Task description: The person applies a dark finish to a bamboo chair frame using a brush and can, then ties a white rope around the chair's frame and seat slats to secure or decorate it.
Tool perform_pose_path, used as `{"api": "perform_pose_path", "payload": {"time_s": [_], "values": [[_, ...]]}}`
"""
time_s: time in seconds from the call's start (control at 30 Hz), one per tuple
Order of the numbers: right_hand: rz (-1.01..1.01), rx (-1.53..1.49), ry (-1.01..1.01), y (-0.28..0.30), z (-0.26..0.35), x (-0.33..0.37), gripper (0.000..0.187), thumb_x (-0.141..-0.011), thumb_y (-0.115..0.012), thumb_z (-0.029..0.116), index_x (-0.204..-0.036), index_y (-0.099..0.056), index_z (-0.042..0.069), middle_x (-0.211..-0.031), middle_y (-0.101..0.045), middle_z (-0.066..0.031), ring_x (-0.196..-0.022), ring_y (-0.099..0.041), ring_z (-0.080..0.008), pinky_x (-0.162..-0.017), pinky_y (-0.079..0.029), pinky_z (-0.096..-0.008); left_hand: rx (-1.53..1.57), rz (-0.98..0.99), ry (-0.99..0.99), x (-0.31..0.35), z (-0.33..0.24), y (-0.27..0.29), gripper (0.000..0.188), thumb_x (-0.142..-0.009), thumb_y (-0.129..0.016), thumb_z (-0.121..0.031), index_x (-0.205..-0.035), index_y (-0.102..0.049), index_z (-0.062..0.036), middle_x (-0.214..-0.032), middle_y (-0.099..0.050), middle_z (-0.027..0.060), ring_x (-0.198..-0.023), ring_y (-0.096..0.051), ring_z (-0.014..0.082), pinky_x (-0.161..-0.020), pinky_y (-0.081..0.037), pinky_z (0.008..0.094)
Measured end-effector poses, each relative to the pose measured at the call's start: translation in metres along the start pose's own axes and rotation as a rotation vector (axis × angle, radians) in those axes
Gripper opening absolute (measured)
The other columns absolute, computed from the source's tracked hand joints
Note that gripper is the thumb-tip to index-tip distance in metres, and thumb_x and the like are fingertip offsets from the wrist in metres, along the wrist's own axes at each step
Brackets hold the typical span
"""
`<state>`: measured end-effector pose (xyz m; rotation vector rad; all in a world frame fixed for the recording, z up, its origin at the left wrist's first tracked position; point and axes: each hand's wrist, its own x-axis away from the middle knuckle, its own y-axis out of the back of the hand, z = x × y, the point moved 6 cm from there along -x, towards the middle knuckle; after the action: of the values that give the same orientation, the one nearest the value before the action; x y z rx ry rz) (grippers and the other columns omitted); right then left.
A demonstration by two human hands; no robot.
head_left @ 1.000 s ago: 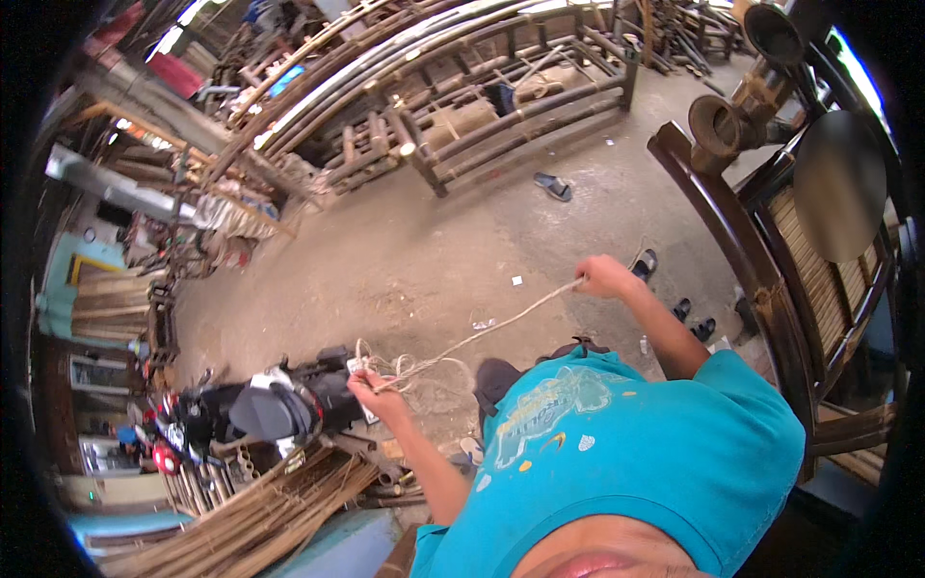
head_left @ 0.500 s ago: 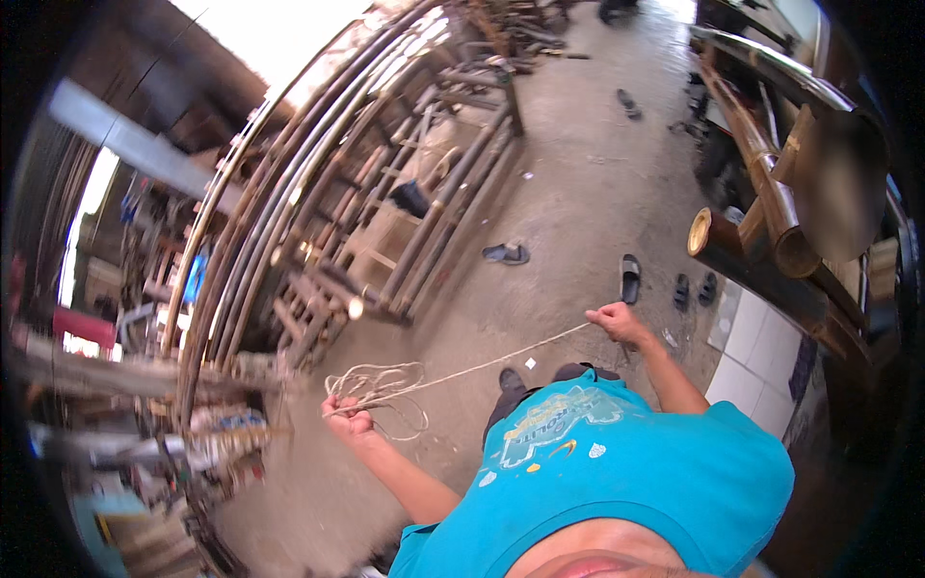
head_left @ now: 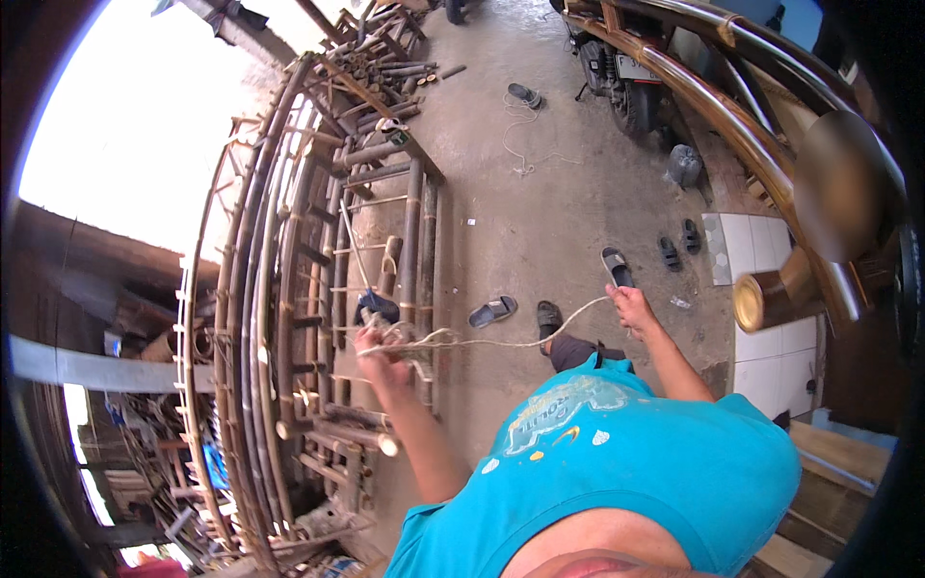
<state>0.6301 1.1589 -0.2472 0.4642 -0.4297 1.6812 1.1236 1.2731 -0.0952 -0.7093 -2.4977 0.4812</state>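
Observation:
A pale, thin rope [head_left: 520, 343] runs between my two hands, sagging a little and curving up at its right end. My left hand [head_left: 382, 364] is closed around the gathered loops of this rope, in front of a bamboo frame. Closed too, my right hand [head_left: 632, 310] pinches the rope at the other side, just below a dark sandal [head_left: 615, 266] on the floor. The loops at my left hand are partly blurred, and their exact shape is hard to make out.
Bamboo poles and frames [head_left: 414, 250] stand along the left. Another light rope [head_left: 515, 144] lies on the concrete floor by a slipper [head_left: 525, 94]. Loose sandals [head_left: 493, 311] are scattered about. A motorcycle [head_left: 631, 91] and glossy bamboo furniture [head_left: 732, 116] stand at right, beside white tiles [head_left: 761, 250].
My view has turned left. My left hand has moved up and closer to my right hand. The rope, taut before, now sags, and its wide loops look bunched closer to the left hand.

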Motion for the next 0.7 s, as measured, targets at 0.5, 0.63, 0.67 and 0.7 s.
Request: {"api": "perform_pose_path", "payload": {"time_s": [0.5, 0.63, 0.67, 0.7], "values": [[-0.064, 0.324, 0.047, -0.058, 0.141, -0.255, 0.012, -0.093, -0.060, 0.017, -0.091, -0.062, 0.005, -0.074, -0.062, -0.0007, -0.068, -0.055, -0.0086, -0.060, -0.045, -0.0267, -1.039, 0.565, -0.193, -0.295, 0.118, -0.271, 0.022, -0.096, -0.059, -0.020, -0.102, -0.059, 0.0006, -0.086, -0.059, 0.0009, -0.073, -0.052, 0.0077, -0.065, -0.045, 0.0236], [-0.069, 0.342, 0.048, -0.068, 0.137, -0.351, 0.014, -0.093, -0.059, 0.018, -0.088, -0.063, 0.005, -0.073, -0.062, -0.0005, -0.067, -0.055, -0.0084, -0.060, -0.045, -0.0270, -1.181, 0.659, -0.232, -0.395, 0.183, -0.317, 0.024, -0.092, -0.062, -0.020, -0.100, -0.063, 0.0031, -0.084, -0.067, 0.0132, -0.078, -0.062, 0.0178, -0.071, -0.049, 0.0336], [-0.095, 0.393, 0.052, -0.072, 0.137, -0.377, 0.013, -0.092, -0.058, 0.016, -0.087, -0.063, 0.005, -0.073, -0.061, 0.0002, -0.065, -0.054, -0.0082, -0.060, -0.045, -0.0270, -1.301, 0.653, -0.326, -0.413, 0.196, -0.337, 0.023, -0.090, -0.064, -0.021, -0.098, -0.066, 0.0007, -0.085, -0.069, 0.0168, -0.079, -0.067, 0.0268, -0.074, -0.051, 0.0372], [-0.075, 0.322, -0.030, -0.080, 0.138, -0.400, 0.012, -0.090, -0.058, 0.015, -0.086, -0.064, 0.005, -0.072, -0.062, -0.0003, -0.065, -0.055, -0.0084, -0.059, -0.045, -0.0276, -1.341, 0.699, -0.245, -0.441, 0.218, -0.350, 0.023, -0.090, -0.064, -0.023, -0.100, -0.067, -0.0020, -0.089, -0.068, 0.0211, -0.084, -0.067, 0.0330, -0.076, -0.051, 0.0400]]}}
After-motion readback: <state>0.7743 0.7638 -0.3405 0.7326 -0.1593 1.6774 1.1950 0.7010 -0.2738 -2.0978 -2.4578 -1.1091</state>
